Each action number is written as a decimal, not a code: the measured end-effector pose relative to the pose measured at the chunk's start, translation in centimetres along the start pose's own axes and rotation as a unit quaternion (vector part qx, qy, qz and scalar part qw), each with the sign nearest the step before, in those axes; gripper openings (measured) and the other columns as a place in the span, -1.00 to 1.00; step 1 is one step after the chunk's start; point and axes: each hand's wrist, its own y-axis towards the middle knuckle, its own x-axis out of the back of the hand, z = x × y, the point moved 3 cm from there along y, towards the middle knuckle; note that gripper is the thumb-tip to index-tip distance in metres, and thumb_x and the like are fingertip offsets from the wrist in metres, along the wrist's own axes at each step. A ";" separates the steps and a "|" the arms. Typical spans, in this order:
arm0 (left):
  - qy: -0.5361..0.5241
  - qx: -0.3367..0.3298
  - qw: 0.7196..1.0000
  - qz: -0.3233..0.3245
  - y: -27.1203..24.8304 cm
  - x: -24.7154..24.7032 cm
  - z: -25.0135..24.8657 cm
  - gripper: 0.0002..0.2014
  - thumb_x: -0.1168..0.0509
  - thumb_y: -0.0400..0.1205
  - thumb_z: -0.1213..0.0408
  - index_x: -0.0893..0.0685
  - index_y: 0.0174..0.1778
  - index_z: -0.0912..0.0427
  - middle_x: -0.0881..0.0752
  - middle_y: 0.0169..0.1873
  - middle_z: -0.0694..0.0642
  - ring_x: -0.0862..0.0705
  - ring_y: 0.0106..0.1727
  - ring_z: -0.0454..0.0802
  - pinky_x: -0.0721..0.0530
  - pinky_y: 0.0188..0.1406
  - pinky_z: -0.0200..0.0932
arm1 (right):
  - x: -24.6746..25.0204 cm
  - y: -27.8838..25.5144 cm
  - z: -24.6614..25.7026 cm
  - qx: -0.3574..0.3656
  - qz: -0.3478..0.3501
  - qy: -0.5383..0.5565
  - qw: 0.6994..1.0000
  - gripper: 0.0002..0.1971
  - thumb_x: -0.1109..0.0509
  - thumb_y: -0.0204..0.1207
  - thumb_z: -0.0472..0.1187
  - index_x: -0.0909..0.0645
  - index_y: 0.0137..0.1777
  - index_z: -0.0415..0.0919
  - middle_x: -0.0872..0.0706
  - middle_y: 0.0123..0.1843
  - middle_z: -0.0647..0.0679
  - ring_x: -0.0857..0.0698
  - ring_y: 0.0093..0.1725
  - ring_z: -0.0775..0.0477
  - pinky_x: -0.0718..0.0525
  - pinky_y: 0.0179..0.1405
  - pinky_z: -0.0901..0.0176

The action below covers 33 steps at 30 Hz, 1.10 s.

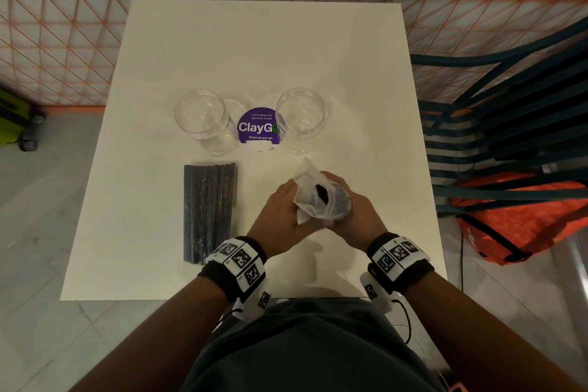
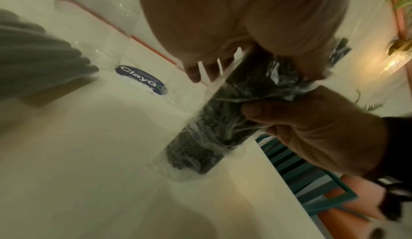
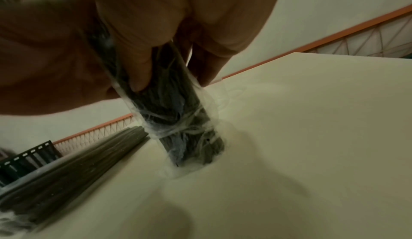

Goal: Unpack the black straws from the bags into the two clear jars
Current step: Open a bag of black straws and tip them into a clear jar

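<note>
A clear plastic bag of black straws (image 1: 321, 197) stands upright on the white table (image 1: 270, 51), its bottom end on the tabletop (image 2: 194, 156) (image 3: 191, 146). My left hand (image 1: 280, 216) grips the bag from the left and my right hand (image 1: 356, 210) from the right, fingers curled round it. The bag's mouth is open at the top, with the straw ends showing. A second, sealed bag of black straws (image 1: 208, 210) lies flat to the left. Two empty clear jars (image 1: 203, 118) (image 1: 300, 116) stand behind.
A round purple "ClayGo" sticker (image 1: 258, 129) sits between the jars. An orange mesh railing (image 1: 57, 51) runs behind the table. A teal slatted chair (image 1: 509, 124) with an orange bag (image 1: 521, 219) stands close on the right.
</note>
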 end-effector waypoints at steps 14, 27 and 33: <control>0.052 -0.030 0.996 0.064 0.7 -0.8 2.2 -0.42 -0.08 0.64 -0.04 -0.52 0.43 0.32 -0.67 0.30 0.26 -0.65 0.25 0.09 -0.51 0.27 -0.19 | 1.2 -0.1 0.8 -0.025 0.022 0.003 0.999 -0.17 -0.55 0.38 -0.38 -0.27 0.59 -0.01 -0.51 0.17 0.31 -0.54 0.03 0.33 -0.45 -0.01 0.61; -0.033 0.002 0.997 0.072 1.2 -1.7 4.1 -0.30 -0.34 0.56 -0.12 -0.39 0.57 0.15 -0.58 0.43 0.04 -0.57 0.41 -0.12 -0.56 0.43 -0.07 | -0.4 1.1 0.6 -0.086 0.081 -0.105 0.987 -0.78 -0.34 0.58 -0.31 -0.62 0.18 -0.36 -0.70 0.09 -0.25 -0.50 -0.04 -0.04 -0.35 -0.07 0.26; -0.048 0.030 0.998 0.039 1.6 -2.4 5.2 -0.24 -0.40 0.47 -0.08 -0.39 0.55 0.19 -0.54 0.38 0.06 -0.50 0.36 -0.17 -0.36 0.27 -0.64 | 0.0 1.2 1.3 -0.041 0.054 -0.124 0.990 -0.58 -0.41 0.55 -0.28 -0.55 0.41 -0.29 -0.61 0.41 -0.20 -0.47 0.48 -0.23 -0.42 0.39 0.08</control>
